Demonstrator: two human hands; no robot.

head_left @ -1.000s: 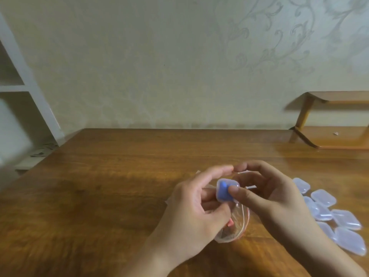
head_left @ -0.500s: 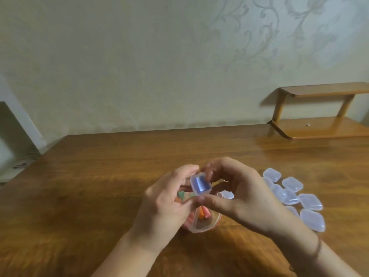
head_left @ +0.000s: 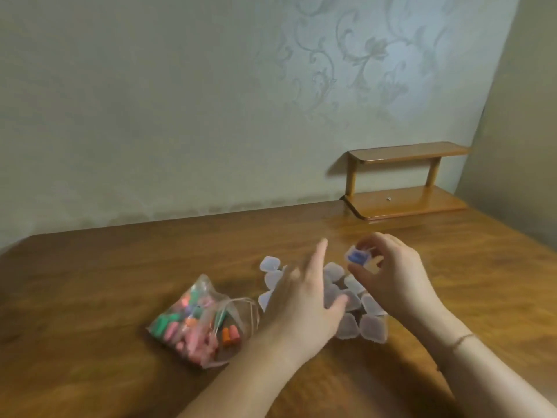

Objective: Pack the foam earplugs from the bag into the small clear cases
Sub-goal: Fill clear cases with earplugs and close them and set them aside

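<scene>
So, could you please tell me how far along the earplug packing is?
Done: one case with blue earplugs inside, held in the right hand. In hand: the open left hand hovers over the empty cases. Left: those cases, and the bag holds many earplugs.

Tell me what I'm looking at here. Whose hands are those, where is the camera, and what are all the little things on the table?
There is no machine here, just a person. The camera sits on their head and looks forward and down, so you see their own two hands. The right hand pinches a small clear case with something blue inside. The left hand is open, with nothing in its grip, over a pile of empty clear cases. Beside them, on the wooden table, lies a clear bag full of colourful foam earplugs. A little wooden shelf stands at the back.
</scene>
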